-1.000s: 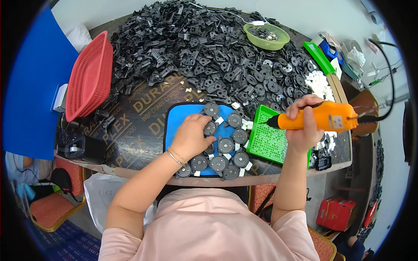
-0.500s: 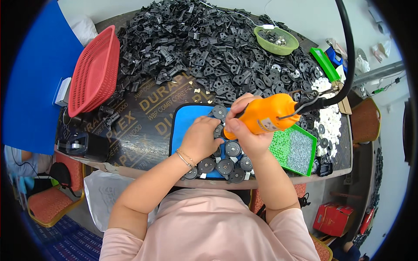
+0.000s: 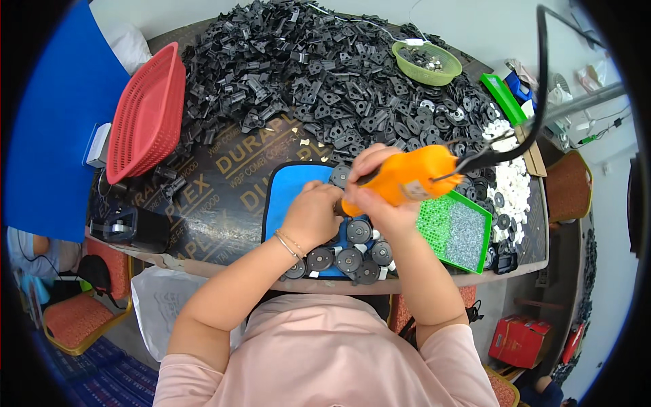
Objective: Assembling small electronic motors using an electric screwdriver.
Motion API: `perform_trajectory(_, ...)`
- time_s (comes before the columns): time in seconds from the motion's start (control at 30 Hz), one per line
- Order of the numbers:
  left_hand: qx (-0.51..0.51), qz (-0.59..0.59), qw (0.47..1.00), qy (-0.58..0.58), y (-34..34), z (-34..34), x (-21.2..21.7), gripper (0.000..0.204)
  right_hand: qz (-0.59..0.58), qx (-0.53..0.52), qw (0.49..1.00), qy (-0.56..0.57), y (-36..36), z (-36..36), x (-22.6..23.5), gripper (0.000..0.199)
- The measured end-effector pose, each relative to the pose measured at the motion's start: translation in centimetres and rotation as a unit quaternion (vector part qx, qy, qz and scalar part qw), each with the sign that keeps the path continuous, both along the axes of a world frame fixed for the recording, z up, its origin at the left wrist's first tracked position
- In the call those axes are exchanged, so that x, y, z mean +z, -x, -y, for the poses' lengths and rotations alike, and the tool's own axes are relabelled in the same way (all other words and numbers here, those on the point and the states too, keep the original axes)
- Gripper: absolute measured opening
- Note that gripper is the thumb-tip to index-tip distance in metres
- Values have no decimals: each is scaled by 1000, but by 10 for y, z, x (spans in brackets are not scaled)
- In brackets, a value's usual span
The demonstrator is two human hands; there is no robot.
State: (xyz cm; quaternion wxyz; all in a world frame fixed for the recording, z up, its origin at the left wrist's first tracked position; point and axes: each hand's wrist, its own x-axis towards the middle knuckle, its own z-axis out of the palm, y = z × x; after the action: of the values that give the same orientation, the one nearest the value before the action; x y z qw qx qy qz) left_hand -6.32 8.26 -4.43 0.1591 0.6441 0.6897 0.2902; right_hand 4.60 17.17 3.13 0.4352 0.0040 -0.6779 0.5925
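Note:
My right hand (image 3: 380, 203) is wrapped round an orange electric screwdriver (image 3: 413, 178), held tilted with its nose pointing down-left. That nose is right beside the fingertips of my left hand (image 3: 313, 214), so the bit is hidden. The fingers of my left hand are curled over a round black plastic part on a blue mat (image 3: 288, 180); my hand and the tool cover most of the part. Several round black discs (image 3: 348, 260) with white tabs lie on the mat near my wrists. One more disc (image 3: 340, 176) sits just beyond my fingers.
A green tray (image 3: 468, 234) of small screws is right of the mat. Black plastic parts (image 3: 298, 68) are heaped across the back, white pieces (image 3: 512, 190) at the right. A red basket (image 3: 146, 112) stands left, a green bowl (image 3: 427, 64) behind. The tool's black cable (image 3: 542, 74) hangs at right.
The screwdriver has shifted slightly left, its nose now against my left fingertips and covering the part there. Its cable has swung. My left hand has stayed nearly in place.

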Motion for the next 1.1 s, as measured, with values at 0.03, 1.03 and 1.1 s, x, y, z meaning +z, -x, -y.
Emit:
perform_trajectory(0.03, 7, 4, 1000, -6, 0, 2, 3, 37, -18, 6, 1000, 20, -7, -4, 5, 27)
perform_trajectory(1.03, -44, 3, 996, 75, 7, -24, 24, 49, -54, -305, 949, 57, -114, -58, -16, 21)
perform_trajectory(1.1, -70, 12, 994, 84, 4, -23, 26, 46, -54, -304, 949, 60, -114, -59, -18, 21)
